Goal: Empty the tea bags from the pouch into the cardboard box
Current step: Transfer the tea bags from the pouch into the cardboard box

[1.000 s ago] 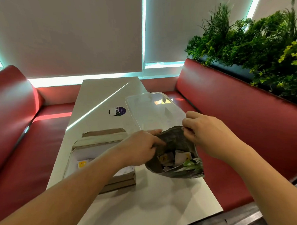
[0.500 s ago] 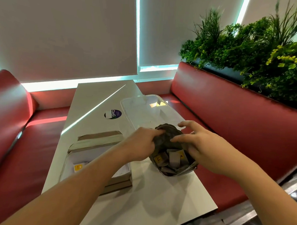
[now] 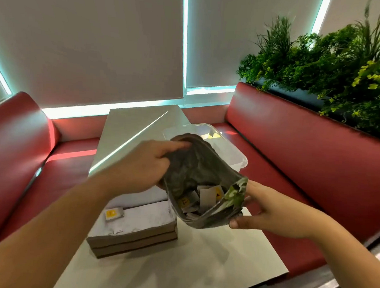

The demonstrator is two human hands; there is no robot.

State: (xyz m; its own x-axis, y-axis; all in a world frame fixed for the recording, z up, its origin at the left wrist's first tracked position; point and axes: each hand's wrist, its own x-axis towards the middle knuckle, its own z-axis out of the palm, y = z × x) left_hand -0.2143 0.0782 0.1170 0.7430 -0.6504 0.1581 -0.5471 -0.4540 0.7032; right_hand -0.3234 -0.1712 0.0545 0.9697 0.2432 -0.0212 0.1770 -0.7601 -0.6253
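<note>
Lifted, the pouch point(image 3: 196, 172) tilts mouth toward camera, left hand point(image 3: 141, 165) and right hand point(image 3: 268, 213) gripping

Glossy crinkled foil pouch point(image 3: 197, 165) – matt cardboard box point(image 3: 136, 239), clear plastic tub point(image 3: 234, 154), paper tea bags point(image 3: 206, 196).

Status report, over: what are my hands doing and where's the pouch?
Left hand grips pouch rim, right hand holds its lower side. Pouch open, tea bags inside. Lone tea bag in cardboard box. Nothing in the way.

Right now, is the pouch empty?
No, several tea bags show inside the open pouch.
</note>
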